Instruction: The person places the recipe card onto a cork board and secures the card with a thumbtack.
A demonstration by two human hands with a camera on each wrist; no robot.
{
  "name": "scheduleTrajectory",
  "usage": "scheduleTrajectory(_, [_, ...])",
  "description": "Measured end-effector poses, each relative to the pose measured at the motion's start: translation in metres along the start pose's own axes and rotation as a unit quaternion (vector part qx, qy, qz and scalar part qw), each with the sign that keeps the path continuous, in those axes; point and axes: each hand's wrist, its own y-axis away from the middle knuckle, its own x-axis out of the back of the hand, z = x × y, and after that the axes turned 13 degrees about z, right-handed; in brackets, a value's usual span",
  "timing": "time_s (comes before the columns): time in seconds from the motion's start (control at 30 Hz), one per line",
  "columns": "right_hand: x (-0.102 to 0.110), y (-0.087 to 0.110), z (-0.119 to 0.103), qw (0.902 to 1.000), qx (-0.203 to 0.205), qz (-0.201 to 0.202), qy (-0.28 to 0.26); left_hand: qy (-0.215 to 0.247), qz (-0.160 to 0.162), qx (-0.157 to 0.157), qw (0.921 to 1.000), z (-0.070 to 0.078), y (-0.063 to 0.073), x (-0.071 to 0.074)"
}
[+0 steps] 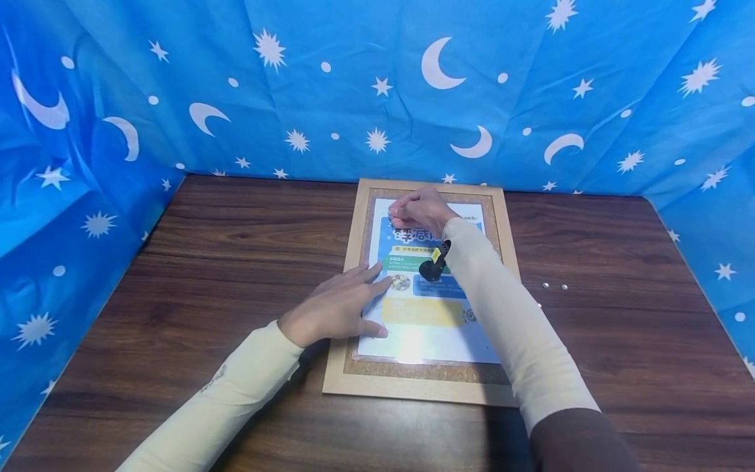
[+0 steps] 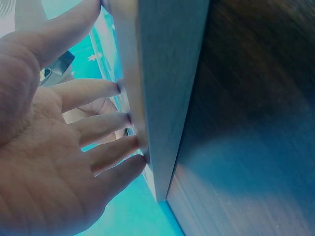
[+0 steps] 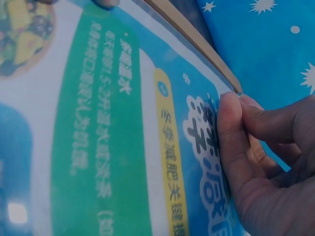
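Note:
A poster [image 1: 425, 341] under a clear sheet lies on a cork board [image 1: 413, 372] with a light wooden frame [image 1: 342, 367]. My right hand [image 1: 423, 210] is over the poster's upper left corner. In the right wrist view its thumb and forefinger pinch a small thumbtack [image 3: 239, 93], mostly hidden by the fingertips. My left hand [image 1: 333, 305] lies across the frame's left side, fingers spread and nearly straight, fingertips on the poster's left edge. The left wrist view shows those fingers [image 2: 106, 120] reaching over the frame's side.
Small silver thumbtacks [image 1: 545, 285] lie on the dark wooden table [image 1: 236, 262] to the right of the board. A blue curtain [image 1: 354, 85] with white moons and stars stands behind the table and along both sides.

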Motion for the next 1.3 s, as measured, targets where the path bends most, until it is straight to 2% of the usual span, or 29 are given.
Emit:
scheduleTrajectory(0.5, [-0.01,-0.001,-0.011,0.9999,0.003,0.015,0.008,-0.007,-0.001,-0.002,1.0,0.002,0.0,0.001])
scheduleTrajectory(0.8, [-0.014,-0.002,-0.013,0.9995,0.02,0.021,0.013,-0.014,-0.008,0.006,0.9999,0.004,-0.001,0.002])
scheduleTrajectory(1.1, [-0.02,-0.003,-0.013,0.9976,0.037,0.035,0.047,-0.014,-0.01,0.009,0.9998,0.004,0.001,0.001])
scheduleTrajectory(1.3, [-0.023,-0.007,-0.014,0.9968,0.036,0.04,0.059,-0.017,-0.002,-0.002,0.9998,0.003,0.001,0.001])
